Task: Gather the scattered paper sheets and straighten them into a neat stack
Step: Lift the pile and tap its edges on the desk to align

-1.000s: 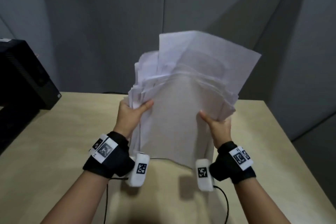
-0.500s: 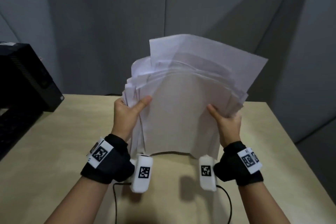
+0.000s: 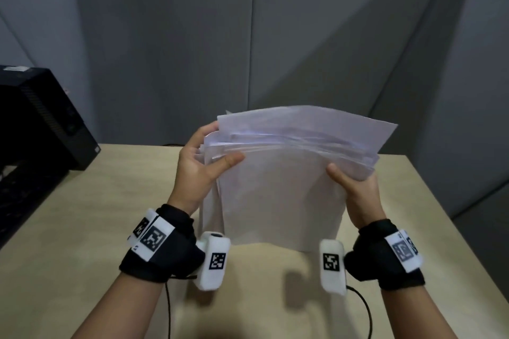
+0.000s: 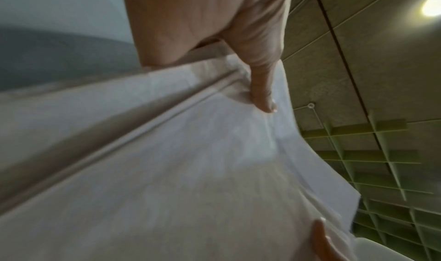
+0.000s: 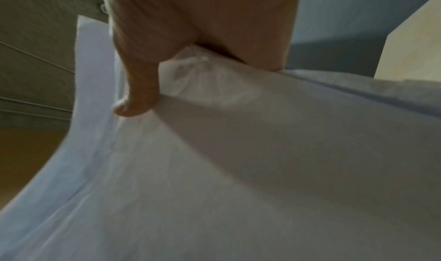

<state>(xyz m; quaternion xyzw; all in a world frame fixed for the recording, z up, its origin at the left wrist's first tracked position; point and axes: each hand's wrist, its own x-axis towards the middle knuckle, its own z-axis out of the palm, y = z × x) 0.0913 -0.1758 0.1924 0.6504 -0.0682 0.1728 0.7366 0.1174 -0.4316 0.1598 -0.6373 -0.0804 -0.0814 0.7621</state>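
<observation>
A thick bundle of white paper sheets [image 3: 278, 187] stands nearly upright over the wooden table [image 3: 82, 215], its lower edge at or just above the tabletop. The top edges are uneven and fan out toward the right. My left hand [image 3: 203, 159] grips the bundle's left side, thumb on the near face and fingers behind. My right hand [image 3: 352, 181] grips the right side the same way. In the left wrist view the thumb of my left hand [image 4: 260, 87] presses on the paper sheets [image 4: 167, 170]. The right wrist view shows the thumb of my right hand [image 5: 140, 87] on the paper sheets [image 5: 238, 161].
A black computer case [image 3: 41, 115] stands at the table's back left, with a dark keyboard [image 3: 19, 201] in front of it. Grey partition walls close the back. The table's right edge [image 3: 465, 228] runs near my right wrist.
The bundle has come down from chest height toward the tabletop, and both hands have slid up nearer its top edge. The sheets' tops look more level than before.
</observation>
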